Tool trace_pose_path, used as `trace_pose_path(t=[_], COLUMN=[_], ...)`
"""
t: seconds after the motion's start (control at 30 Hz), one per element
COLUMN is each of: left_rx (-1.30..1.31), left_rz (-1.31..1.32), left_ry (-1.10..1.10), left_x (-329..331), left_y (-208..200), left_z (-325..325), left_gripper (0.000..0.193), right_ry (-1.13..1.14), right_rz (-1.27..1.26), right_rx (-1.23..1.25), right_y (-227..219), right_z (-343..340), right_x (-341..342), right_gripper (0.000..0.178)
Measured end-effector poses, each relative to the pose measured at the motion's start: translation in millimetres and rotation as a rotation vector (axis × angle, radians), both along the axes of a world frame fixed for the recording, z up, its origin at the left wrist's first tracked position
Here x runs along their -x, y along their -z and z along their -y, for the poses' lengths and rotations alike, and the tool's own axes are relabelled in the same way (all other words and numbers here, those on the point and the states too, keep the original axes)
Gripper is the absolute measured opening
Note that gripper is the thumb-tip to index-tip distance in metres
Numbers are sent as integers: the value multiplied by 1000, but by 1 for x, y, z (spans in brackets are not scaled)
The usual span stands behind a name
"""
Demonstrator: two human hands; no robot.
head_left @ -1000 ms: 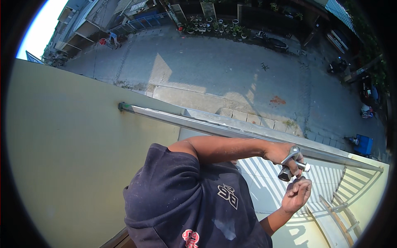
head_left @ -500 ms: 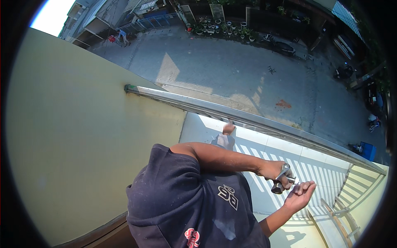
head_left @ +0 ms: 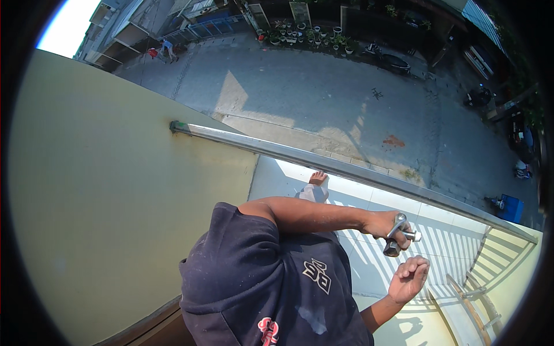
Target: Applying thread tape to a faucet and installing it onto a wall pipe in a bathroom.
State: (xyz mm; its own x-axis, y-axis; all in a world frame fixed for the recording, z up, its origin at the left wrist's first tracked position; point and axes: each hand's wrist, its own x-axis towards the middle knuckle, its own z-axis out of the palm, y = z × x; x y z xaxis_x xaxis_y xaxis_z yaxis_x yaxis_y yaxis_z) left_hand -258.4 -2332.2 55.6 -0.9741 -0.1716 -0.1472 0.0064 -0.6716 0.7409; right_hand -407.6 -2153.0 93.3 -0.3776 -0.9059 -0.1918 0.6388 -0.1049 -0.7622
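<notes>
My left hand (head_left: 384,224) is wrapped round a chrome water tap (head_left: 399,224). The tap's lever stands up over the fingers, its dark round opening hangs below them, and a stub with a whitish end points right. Below it my right hand (head_left: 408,279) is held palm up, fingers loosely bent and the palm showing. It is apart from the tap, with nothing visible in it. Both arms reach rightward past my dark shirt (head_left: 259,277).
A metal railing (head_left: 323,158) crosses beyond my arms, above a tiled floor (head_left: 369,277) with striped shadows. A yellow wall (head_left: 127,190) stands at left. A wooden frame (head_left: 470,305) leans lower right. Beyond the rail lies a street (head_left: 300,86) with potted plants and motorbikes.
My right hand has come away from the tap's stub, moving down and slightly left, its fingers bending more. My left hand and the tap have shifted a little right and up.
</notes>
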Motion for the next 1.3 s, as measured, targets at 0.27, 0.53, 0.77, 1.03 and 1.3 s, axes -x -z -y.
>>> trace_pose_path(t=[0.27, 0.53, 0.77, 1.03, 1.3], left_rx=[-8, 41, 41, -600, -689], left_rz=[45, -11, 37, -69, 100], left_ry=[139, 175, -113, -121, -152], left_x=[-11, -37, -67, -78, -69], left_y=[-6, -12, -2, 1, 15], left_z=[18, 97, 149, 170, 166], left_gripper=[28, 25, 28, 25, 19], right_ry=[287, -6, -411, -91, 211], right_rz=[-360, -242, -336, -109, -475], right_rx=[-310, -607, -418, -124, -415], right_y=[-1, 1, -20, -17, -3], right_z=[59, 99, 159, 221, 222], right_x=[-28, -62, -69, -94, -108], right_gripper=[49, 73, 45, 55, 34])
